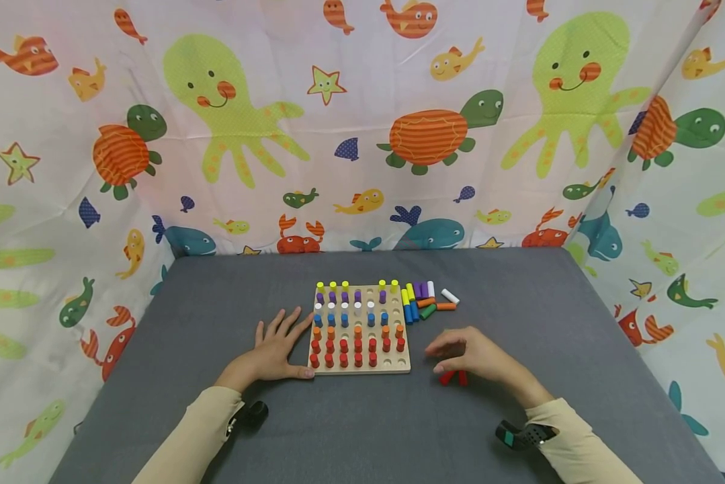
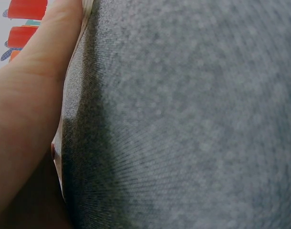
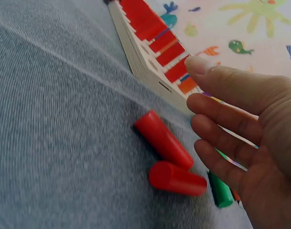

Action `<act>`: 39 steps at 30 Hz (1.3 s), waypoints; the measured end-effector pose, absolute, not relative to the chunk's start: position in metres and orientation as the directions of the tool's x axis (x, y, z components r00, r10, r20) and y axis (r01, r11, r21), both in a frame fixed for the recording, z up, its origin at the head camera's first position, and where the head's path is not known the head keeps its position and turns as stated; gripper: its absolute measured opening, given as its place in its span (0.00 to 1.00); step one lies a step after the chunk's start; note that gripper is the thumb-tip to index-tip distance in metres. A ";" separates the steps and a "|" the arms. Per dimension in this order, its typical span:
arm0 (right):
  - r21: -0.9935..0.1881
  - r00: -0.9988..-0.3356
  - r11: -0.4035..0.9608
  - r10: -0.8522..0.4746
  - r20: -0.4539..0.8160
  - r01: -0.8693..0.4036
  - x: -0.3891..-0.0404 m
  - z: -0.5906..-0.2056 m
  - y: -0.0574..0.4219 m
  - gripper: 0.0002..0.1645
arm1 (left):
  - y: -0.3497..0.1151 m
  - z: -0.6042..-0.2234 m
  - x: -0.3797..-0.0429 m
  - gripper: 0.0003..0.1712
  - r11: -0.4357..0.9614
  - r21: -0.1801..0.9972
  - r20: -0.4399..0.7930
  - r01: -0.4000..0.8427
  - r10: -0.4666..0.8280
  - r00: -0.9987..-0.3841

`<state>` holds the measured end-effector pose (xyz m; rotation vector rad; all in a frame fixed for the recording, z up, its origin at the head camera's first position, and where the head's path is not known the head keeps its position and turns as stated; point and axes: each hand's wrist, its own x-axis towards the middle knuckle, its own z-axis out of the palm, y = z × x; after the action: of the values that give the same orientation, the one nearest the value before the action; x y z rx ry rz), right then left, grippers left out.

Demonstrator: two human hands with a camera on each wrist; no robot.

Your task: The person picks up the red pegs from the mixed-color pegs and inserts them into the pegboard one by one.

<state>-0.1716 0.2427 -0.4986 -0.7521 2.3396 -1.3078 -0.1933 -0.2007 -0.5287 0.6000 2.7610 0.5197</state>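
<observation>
A wooden pegboard holds rows of coloured pegs: yellow, purple, white, blue, orange and red, with some holes bare. My left hand lies with spread fingers along its left side, thumb at the lower left corner; in the left wrist view the thumb side is near red pegs. To the board's right, my right hand hovers with loosely bent fingers, nothing visible in its grasp. Below it, two red pegs lie on the cloth: one slants against the other.
Loose pegs lie by the board's upper right side, among them a green peg, an orange peg and a white peg. A grey cloth covers the table. Behind hangs a sea-animal curtain.
</observation>
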 end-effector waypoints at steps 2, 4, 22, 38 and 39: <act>-0.849 -0.792 0.449 -0.607 -0.062 -0.278 -0.172 -0.500 0.246 0.17 | -0.200 -0.527 -0.193 0.70 0.847 0.401 -0.176 0.349 0.445 -0.878; -0.841 -0.789 0.461 -0.610 -0.068 -0.284 -0.172 -0.502 0.250 0.17 | -0.200 -0.525 -0.193 0.69 0.845 0.405 -0.171 0.349 0.445 -0.879; -0.828 -0.756 0.434 -0.654 -0.019 -0.354 -0.168 -0.514 0.255 0.12 | -0.202 -0.533 -0.195 0.69 0.851 0.399 -0.178 0.342 0.437 -0.882; -0.785 -0.813 0.492 -0.582 0.025 -0.376 -0.169 -0.520 0.248 0.10 | -0.202 -0.533 -0.194 0.69 0.848 0.410 -0.173 0.336 0.434 -0.884; -0.781 -0.815 0.498 -0.578 0.024 -0.376 -0.169 -0.520 0.247 0.10 | -0.202 -0.533 -0.194 0.69 0.847 0.412 -0.172 0.336 0.435 -0.884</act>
<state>-0.1694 0.2469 -0.5198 -0.8130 2.5024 -1.2155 -0.1937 -0.2024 -0.5329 0.5881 2.7655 0.5472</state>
